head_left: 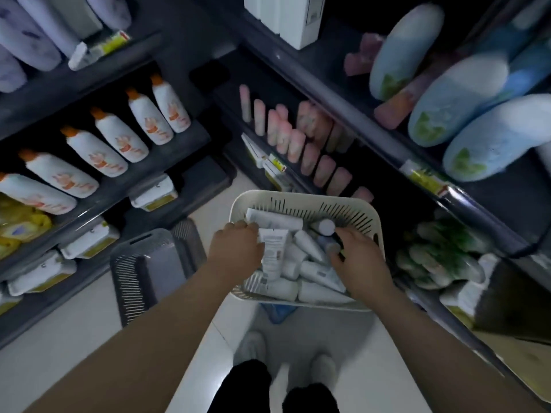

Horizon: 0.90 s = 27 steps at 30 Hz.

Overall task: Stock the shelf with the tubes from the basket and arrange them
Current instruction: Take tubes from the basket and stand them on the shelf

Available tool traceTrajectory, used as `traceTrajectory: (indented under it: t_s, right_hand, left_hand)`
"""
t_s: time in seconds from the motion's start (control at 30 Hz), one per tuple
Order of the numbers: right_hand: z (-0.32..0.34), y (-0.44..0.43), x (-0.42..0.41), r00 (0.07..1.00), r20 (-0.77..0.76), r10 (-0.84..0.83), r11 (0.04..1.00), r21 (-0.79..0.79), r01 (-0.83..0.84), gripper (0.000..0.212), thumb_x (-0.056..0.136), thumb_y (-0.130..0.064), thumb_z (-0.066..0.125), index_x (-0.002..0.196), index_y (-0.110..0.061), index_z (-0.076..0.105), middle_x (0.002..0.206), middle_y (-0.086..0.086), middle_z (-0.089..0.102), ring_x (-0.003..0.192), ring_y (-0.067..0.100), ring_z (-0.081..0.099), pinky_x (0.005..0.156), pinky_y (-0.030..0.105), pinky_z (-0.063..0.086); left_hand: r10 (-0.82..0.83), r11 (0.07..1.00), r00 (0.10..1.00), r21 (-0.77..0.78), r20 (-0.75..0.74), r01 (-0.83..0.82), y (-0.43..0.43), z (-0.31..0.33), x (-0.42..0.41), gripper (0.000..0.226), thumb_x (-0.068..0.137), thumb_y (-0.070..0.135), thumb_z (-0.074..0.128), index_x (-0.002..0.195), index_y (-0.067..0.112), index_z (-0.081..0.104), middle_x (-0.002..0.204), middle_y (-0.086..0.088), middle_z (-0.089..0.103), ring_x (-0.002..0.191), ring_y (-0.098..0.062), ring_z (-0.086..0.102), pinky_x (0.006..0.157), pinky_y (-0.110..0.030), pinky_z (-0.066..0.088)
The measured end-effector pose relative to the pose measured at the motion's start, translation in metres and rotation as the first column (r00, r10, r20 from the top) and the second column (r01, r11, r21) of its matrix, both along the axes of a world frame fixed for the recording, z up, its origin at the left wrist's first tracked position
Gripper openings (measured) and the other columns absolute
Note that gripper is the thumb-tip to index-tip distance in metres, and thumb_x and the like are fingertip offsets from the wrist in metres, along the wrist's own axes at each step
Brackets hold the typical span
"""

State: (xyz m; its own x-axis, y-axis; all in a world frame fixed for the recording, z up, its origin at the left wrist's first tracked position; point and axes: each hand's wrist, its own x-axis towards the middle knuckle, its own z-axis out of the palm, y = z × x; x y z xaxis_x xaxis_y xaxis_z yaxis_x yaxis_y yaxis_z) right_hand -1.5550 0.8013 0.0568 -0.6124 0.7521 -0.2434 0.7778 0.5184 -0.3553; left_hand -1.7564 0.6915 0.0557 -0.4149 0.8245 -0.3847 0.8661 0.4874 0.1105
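Pale shoes and dark trouser legs are seen at the bottom centre of the frame, and two bare forearms are stretched up from there into a cream slotted basket held in mid-frame. The basket is heaped with white tubes, lying crossed over one another in no order. The left hand is closed on a printed white tube at the left of the heap, with its fingers curled over the tube's upper end. The right hand is sunk among the tubes at the right, beside a round-capped tube; whether anything is grasped by it cannot be told. No white tube of this kind is seen on any shelf, so the stocking is judged barely begun, with nearly all of the placing and arranging left. Rows of pink tubes are stood on the shelf just above the basket, under a dark shelf rail. White orange-capped bottles are lined up at upper left, blue bottles at upper right and green packs at lower right. A grey basket is set on the floor at the left, near the feet, and could be knocked.
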Motion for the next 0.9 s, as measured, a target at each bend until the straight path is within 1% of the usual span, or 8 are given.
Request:
traceTrajectory:
  t_s: [0.17, 0.3, 0.43, 0.53, 0.6, 0.7, 0.77, 0.9]
  right_hand:
    - [-0.042, 0.024, -0.002, 1.0, 0.006, -0.018, 0.998, -0.058, 0.018, 0.045, 0.091, -0.022, 0.059, 0.133, -0.009, 0.051, 0.135, 0.012, 0.053, 0.12, 0.032, 0.051, 0.099, 0.045, 0.043]
    - [-0.069, 0.037, -0.004, 0.998, -0.006, -0.06, 0.989, -0.136, 0.058, 0.04, 0.092, -0.019, 0.058, 0.129, -0.004, 0.054, 0.13, 0.016, 0.056, 0.116, 0.034, 0.052, 0.095, 0.041, 0.044]
    - [-0.097, 0.045, -0.009, 0.999, -0.016, -0.034, 0.984, -0.178, 0.03, 0.031, 0.092, -0.014, 0.057, 0.12, -0.001, 0.059, 0.122, 0.018, 0.059, 0.11, 0.033, 0.056, 0.09, 0.037, 0.044]
    - [-0.112, 0.052, -0.012, 1.0, -0.022, -0.022, 0.98, -0.196, 0.017, 0.026, 0.092, -0.013, 0.056, 0.114, 0.001, 0.059, 0.117, 0.019, 0.059, 0.104, 0.032, 0.055, 0.086, 0.037, 0.045]
    - [-0.119, 0.057, -0.013, 1.0, -0.022, -0.015, 0.978, -0.206, 0.011, 0.025, 0.092, -0.012, 0.056, 0.112, 0.003, 0.059, 0.116, 0.02, 0.059, 0.103, 0.033, 0.056, 0.087, 0.04, 0.046]
    - [-0.129, 0.066, -0.008, 0.998, -0.061, -0.014, 0.978, -0.211, 0.001, 0.035, 0.093, -0.011, 0.055, 0.126, -0.001, 0.056, 0.131, 0.017, 0.055, 0.12, 0.032, 0.052, 0.1, 0.037, 0.041]
    - [-0.132, 0.068, -0.003, 0.996, -0.084, -0.02, 0.975, -0.223, 0.0, 0.039, 0.093, -0.009, 0.054, 0.132, -0.005, 0.053, 0.137, 0.014, 0.052, 0.124, 0.029, 0.05, 0.103, 0.034, 0.038]
    - [-0.137, 0.066, 0.006, 0.998, -0.058, -0.012, 0.973, -0.229, -0.002, 0.039, 0.096, -0.01, 0.051, 0.135, -0.008, 0.049, 0.139, 0.011, 0.051, 0.124, 0.028, 0.049, 0.102, 0.031, 0.037]
  left_hand:
    - [0.111, 0.992, 0.976, 0.045, 0.186, -0.121, 0.02, -0.057, -0.008, 0.038, 0.095, 0.029, 0.042, 0.128, 0.012, 0.046, 0.12, -0.013, 0.053, 0.108, -0.031, 0.053, 0.088, -0.04, 0.046]
    - [0.174, 0.982, 0.966, 0.044, 0.193, -0.185, 0.041, -0.089, -0.017, 0.042, 0.095, 0.014, 0.044, 0.136, 0.008, 0.039, 0.13, -0.013, 0.048, 0.114, -0.031, 0.051, 0.092, -0.039, 0.042]
    - [0.138, 0.988, 0.982, 0.045, 0.127, -0.145, 0.061, -0.12, -0.028, 0.049, 0.086, -0.001, 0.053, 0.134, 0.004, 0.043, 0.137, -0.014, 0.046, 0.123, -0.031, 0.047, 0.101, -0.04, 0.041]
    - [0.09, 0.996, 0.993, -0.006, 0.077, -0.089, 0.076, -0.139, -0.033, 0.057, 0.085, -0.008, 0.048, 0.14, 0.002, 0.035, 0.147, -0.015, 0.035, 0.137, -0.029, 0.034, 0.111, -0.04, 0.034]
    - [0.057, 0.998, 0.997, -0.027, 0.044, -0.056, 0.085, -0.152, -0.038, 0.056, 0.087, -0.008, 0.042, 0.141, 0.002, 0.034, 0.148, -0.016, 0.034, 0.139, -0.029, 0.029, 0.112, -0.041, 0.032]
    - [-0.02, 0.999, 0.998, -0.037, -0.057, 0.018, 0.094, -0.164, -0.042, 0.041, 0.086, -0.003, 0.046, 0.126, 0.006, 0.048, 0.132, -0.012, 0.048, 0.127, -0.029, 0.038, 0.101, -0.039, 0.039]
    - [-0.091, 0.993, 0.985, -0.087, -0.149, 0.079, 0.096, -0.165, -0.045, 0.032, 0.086, 0.001, 0.049, 0.117, 0.009, 0.056, 0.121, -0.008, 0.053, 0.117, -0.028, 0.042, 0.091, -0.038, 0.042]
    - [-0.178, 0.98, 0.959, -0.133, -0.221, 0.151, 0.095, -0.172, -0.05, 0.029, 0.086, 0.007, 0.053, 0.112, 0.015, 0.062, 0.117, -0.004, 0.059, 0.113, -0.026, 0.047, 0.092, -0.041, 0.044]
